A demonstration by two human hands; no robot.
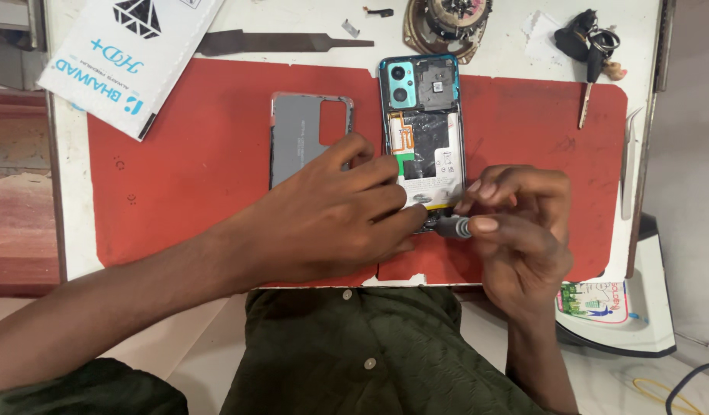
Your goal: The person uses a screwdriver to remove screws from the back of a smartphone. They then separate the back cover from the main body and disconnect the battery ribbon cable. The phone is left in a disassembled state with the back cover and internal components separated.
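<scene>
While my left hand [335, 211] pressed down on the lower part of the opened phone [421, 131], its fingers spread flat and grasping nothing, my right hand [516, 223] pinched a small grey-handled screwdriver [452, 227] at the phone's bottom end. The phone lay near the middle of the red mat [185, 161], toward its far edge, with camera module, shielding and battery exposed. Its grey back cover [301, 134] was already off and lay just beside it on the left. As far as I could judge, the opening was done and work inside had only begun; the battery and upper board were still seated. A flat file [281, 42] and tweezers [630, 161] lay untouched at the table's far and right edges.
</scene>
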